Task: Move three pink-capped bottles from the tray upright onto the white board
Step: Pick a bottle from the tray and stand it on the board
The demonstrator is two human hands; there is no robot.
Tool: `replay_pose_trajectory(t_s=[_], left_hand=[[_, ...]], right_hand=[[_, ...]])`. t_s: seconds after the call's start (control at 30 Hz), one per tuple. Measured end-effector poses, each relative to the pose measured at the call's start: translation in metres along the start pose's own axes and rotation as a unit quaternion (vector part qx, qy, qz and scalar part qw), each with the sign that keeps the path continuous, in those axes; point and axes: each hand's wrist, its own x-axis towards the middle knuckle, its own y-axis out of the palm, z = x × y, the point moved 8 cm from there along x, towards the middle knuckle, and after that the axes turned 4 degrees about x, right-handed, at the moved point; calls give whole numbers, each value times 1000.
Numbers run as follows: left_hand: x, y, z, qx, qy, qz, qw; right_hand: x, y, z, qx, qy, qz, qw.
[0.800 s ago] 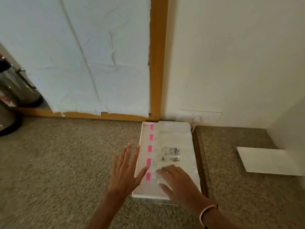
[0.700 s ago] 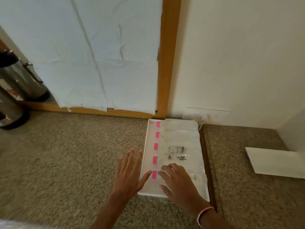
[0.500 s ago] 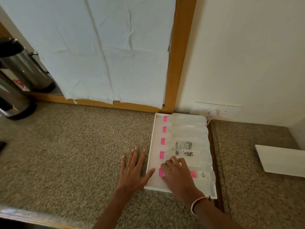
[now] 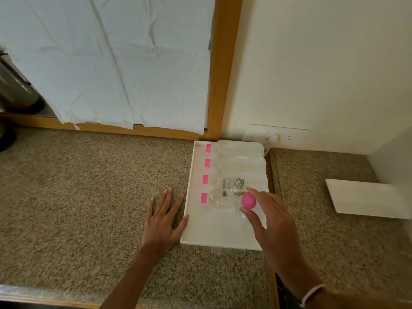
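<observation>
A white tray lies on the speckled counter and holds several clear bottles on their sides, pink caps pointing left. My right hand is shut on one clear pink-capped bottle, lifted above the tray's near end, its cap facing the camera and its body mostly hidden behind my fingers. My left hand rests flat and open on the counter, thumb touching the tray's left rim. The white board lies on the counter at the right, apart from the tray.
A brown seam in the counter runs along the tray's right side. A wall socket with a plug sits behind the tray. Metal urns stand at the far left. A cloth-covered wooden frame rises behind.
My right hand closed on the nearest bottle and lifted it off the tray, turning its cap toward the camera. The view shifted closer. My left hand stayed beside the tray.
</observation>
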Motion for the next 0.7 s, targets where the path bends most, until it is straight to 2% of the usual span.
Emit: replay_pose_trajectory(t_s=[0.1, 0.23, 0.47, 0.7], left_hand=[[0, -3, -1, -7, -11, 16, 1000], [16, -17, -17, -46, -25, 15, 999], [68, -61, -133, -73, 59, -65, 993], [93, -38, -267, -98, 124, -80, 984]], right_hand=[[0, -9, -8, 17, 5, -7, 1000], [0, -35, -25, 84, 62, -18, 994], [9, -111, -52, 109, 59, -88, 988], [20, -182, -127, 50, 65, -150, 985]])
